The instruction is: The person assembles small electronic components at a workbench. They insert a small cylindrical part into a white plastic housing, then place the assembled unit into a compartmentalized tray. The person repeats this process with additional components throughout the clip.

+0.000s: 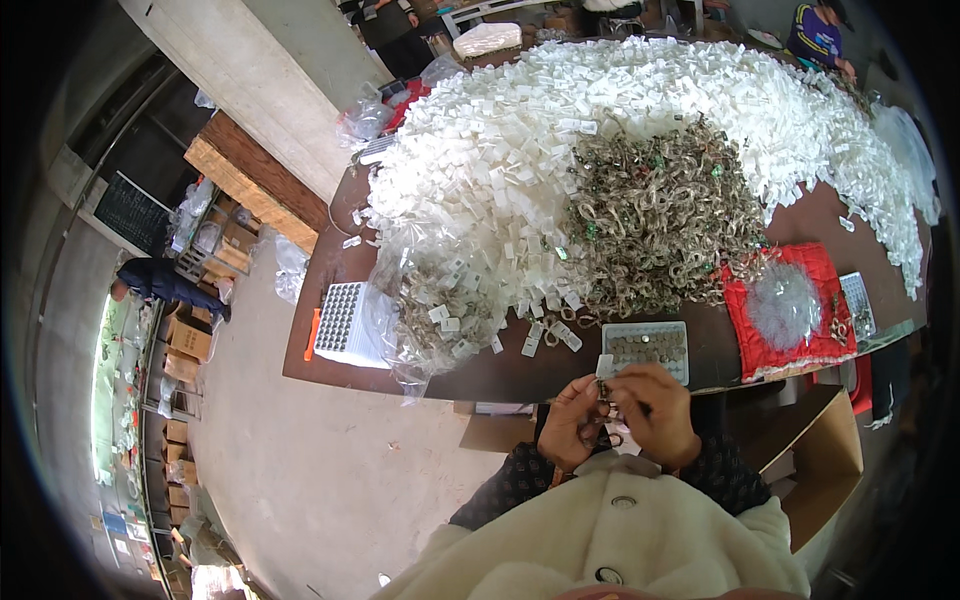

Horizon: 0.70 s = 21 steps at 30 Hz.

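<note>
Just in front of my chest, over the table's near edge, my two hands meet with their fingers closed. My left hand [570, 424] and my right hand [655, 412] pinch one small assembly between them. A small white plastic piece [604, 366] sticks up above the fingertips, and a dark strand shows below; the fingers cover the rest. Right behind the hands lies a white tray [682, 368] with several round silvery discs [645, 346]. Farther back rises a tangled heap of coiled wires [660, 215] with small green bits among them.
A huge heap of white plastic pieces [480, 150] covers much of the brown table [530, 385]. At left are stacked trays [342, 320] and a clear bag of parts [440, 310]. Red cloth [808, 270] lies right. A cardboard box [825, 450] stands beside me. Other people work farther off.
</note>
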Each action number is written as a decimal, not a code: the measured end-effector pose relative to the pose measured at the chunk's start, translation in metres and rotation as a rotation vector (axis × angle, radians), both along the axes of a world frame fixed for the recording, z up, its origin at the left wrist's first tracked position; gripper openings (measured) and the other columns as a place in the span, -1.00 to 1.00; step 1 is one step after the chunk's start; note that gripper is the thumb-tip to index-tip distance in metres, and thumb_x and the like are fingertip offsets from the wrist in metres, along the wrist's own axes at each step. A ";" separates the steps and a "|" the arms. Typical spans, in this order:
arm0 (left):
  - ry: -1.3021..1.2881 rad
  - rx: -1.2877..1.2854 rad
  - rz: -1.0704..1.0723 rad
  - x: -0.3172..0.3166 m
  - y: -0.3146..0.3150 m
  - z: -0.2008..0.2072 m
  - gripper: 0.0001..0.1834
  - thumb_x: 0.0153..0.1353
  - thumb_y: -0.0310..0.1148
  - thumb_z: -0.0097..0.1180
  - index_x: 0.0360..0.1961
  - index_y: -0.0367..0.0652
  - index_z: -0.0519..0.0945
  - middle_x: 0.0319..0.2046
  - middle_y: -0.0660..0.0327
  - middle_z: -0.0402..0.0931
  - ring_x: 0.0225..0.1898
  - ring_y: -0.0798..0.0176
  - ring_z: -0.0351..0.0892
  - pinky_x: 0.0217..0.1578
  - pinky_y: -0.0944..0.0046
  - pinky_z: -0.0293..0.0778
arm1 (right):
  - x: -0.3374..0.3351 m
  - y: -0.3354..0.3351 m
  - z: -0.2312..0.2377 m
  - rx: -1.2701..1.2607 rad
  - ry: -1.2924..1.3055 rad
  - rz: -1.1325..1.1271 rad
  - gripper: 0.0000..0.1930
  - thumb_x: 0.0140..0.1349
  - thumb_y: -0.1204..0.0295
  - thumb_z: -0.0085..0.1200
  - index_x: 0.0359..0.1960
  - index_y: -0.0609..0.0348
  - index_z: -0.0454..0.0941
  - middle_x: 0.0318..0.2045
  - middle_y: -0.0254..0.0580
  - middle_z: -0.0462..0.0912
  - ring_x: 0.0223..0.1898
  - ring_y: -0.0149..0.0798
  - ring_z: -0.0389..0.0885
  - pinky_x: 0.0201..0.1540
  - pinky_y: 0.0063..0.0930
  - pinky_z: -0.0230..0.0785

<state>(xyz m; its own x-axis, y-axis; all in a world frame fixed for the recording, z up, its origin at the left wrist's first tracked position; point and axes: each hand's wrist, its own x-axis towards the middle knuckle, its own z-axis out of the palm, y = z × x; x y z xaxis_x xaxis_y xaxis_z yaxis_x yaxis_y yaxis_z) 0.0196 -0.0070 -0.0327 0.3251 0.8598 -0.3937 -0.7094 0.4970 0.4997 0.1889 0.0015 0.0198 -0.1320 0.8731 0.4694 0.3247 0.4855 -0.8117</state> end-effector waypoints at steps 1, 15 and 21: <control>-0.018 0.009 -0.026 0.001 -0.001 0.003 -0.83 0.41 -0.30 0.10 -0.04 -0.06 0.56 -0.35 0.38 0.59 -0.50 0.59 0.44 -0.64 0.58 0.19 | 0.001 0.000 -0.001 -0.031 0.076 -0.044 -0.85 0.20 0.53 0.24 -0.21 0.31 0.63 -0.24 -0.09 0.66 -0.30 -0.15 0.66 -0.23 -0.35 0.49; 0.023 0.156 -0.110 0.008 -0.016 0.025 -0.73 0.37 -0.18 0.12 0.00 -0.05 0.51 -0.32 0.27 0.53 -0.48 0.57 0.42 -0.62 0.56 0.26 | 0.016 0.000 -0.006 0.044 0.143 0.135 -0.77 0.13 0.66 0.27 -0.15 0.24 0.64 -0.19 -0.05 0.73 -0.19 -0.20 0.74 -0.13 -0.42 0.57; -0.106 -0.016 -0.066 0.010 -0.013 0.036 -0.71 0.40 -0.04 0.08 -0.05 0.02 0.51 -0.37 0.33 0.54 -0.67 0.53 0.35 -0.77 0.51 0.24 | 0.012 0.007 -0.005 0.098 0.235 0.295 -0.76 0.08 0.74 0.24 -0.20 0.26 0.66 -0.09 -0.04 0.67 -0.10 -0.16 0.69 -0.05 -0.43 0.54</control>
<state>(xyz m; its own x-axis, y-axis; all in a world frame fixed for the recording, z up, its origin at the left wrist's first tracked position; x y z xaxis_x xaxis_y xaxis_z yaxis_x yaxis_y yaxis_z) 0.0296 -0.0204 0.0029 0.4210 0.8290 -0.3681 -0.7234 0.5517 0.4152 0.2005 0.0082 0.0152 -0.2500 0.7632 0.5958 -0.0300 0.6090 -0.7926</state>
